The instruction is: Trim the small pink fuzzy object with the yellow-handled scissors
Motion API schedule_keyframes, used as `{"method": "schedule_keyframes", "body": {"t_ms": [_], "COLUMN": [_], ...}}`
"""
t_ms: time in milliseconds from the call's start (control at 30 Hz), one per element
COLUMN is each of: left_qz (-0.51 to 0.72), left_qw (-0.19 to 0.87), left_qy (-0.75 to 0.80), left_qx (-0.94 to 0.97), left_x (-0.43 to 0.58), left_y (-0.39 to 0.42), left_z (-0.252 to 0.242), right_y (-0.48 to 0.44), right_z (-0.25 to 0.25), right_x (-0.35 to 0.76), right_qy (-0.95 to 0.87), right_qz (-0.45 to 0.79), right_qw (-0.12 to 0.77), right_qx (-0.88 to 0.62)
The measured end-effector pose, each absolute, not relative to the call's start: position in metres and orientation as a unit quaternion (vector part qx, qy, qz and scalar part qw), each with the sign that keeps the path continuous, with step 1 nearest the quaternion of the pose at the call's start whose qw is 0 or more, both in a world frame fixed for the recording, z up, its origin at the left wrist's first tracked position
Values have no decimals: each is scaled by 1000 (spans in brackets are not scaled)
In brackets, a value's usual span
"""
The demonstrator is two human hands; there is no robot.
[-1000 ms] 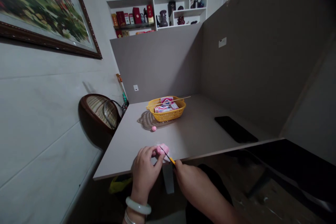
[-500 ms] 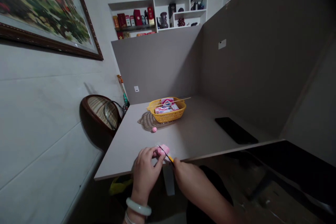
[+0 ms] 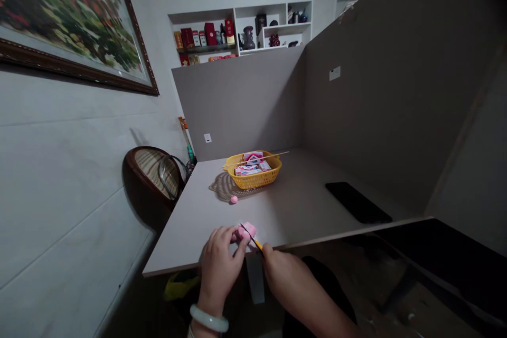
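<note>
A pink lump (image 3: 249, 228), soft-looking like clay though I cannot tell its material, sits near the front edge of the grey table (image 3: 186, 232). My left hand (image 3: 221, 260) pinches it from the left between thumb and fingers. In my right hand (image 3: 284, 273) is a thin knife (image 3: 258, 245) with a yellow handle and a dark blade, the fingers closed round its handle. The blade lies slantwise across the lump; how deep it goes I cannot tell. Farther back on the table rests a small pink ball (image 3: 234, 199).
Behind the ball stands a yellow basket (image 3: 257, 181) with pink-and-white packets inside and a thin stick (image 3: 283, 153) across its rim. A flat black object (image 3: 356, 202) lies at the right. Grey partitions (image 3: 245, 100) close off the back and right.
The whole view has shifted slightly, so things appear a little lower. Both hands keep their hold on the lump and the knife, with the blade still across the lump.
</note>
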State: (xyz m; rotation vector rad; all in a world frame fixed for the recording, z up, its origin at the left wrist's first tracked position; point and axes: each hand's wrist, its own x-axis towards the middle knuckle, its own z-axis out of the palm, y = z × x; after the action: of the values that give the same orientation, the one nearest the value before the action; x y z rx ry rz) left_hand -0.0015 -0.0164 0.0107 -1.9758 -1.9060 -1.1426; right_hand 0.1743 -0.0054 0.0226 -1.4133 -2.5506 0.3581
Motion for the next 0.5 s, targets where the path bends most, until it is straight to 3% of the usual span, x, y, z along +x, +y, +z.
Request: {"method": "schedule_keyframes", "body": {"t_ms": [500], "left_qz": [-387], "left_qw": [89], "left_qy": [-628], "left_qx": [-669], "left_x": [2], "left_y": [-20], "left_z": [12], "right_y": [-16], "right_z": [11], "right_x": [184], "right_qy": [-844], "right_qz": [170], "right_qw": [70], "right_qx": [-504]}}
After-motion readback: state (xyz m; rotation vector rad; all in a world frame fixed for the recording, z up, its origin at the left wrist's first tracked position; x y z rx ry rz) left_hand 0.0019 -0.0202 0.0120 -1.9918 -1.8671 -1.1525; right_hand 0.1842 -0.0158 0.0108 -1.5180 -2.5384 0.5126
